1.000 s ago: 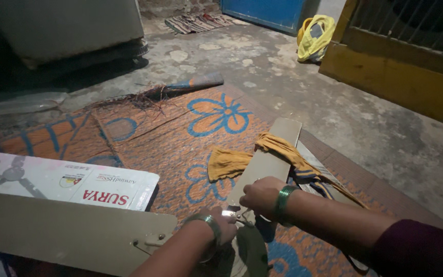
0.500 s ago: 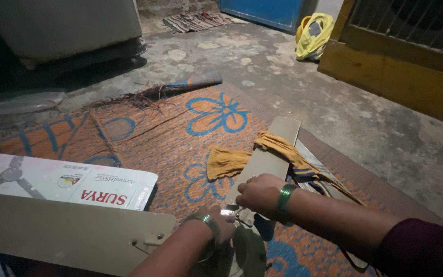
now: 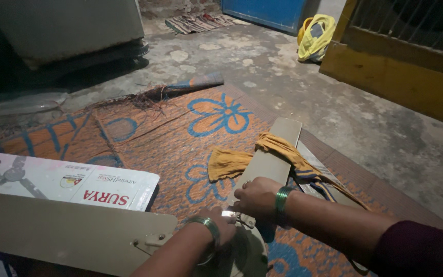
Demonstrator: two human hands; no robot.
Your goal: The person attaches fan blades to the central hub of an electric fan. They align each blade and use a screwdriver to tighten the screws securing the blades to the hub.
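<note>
My right hand [image 3: 256, 197] is closed over the root of a tan fan blade [image 3: 273, 151] that runs up and to the right across the mat. My left hand [image 3: 222, 225] is just below it at the round fan motor hub [image 3: 244, 256], fingers curled around a small shiny metal part [image 3: 229, 212] where blade and hub meet. Both wrists wear green bangles. A second tan blade [image 3: 73, 231] stretches out to the left from the hub. A yellow cloth [image 3: 229, 161] is draped across the first blade.
An orange and blue flowered mat [image 3: 180, 133] covers the concrete floor. A white fan carton [image 3: 67, 182] lies at the left. A broom [image 3: 173, 91] lies at the mat's far edge. A yellow bag [image 3: 315, 37], blue door [image 3: 262, 10] and yellow gate [image 3: 401, 72] stand beyond.
My right hand has slid a little left along the blade root, closer to my left hand. The motor hub shows more under my hands.
</note>
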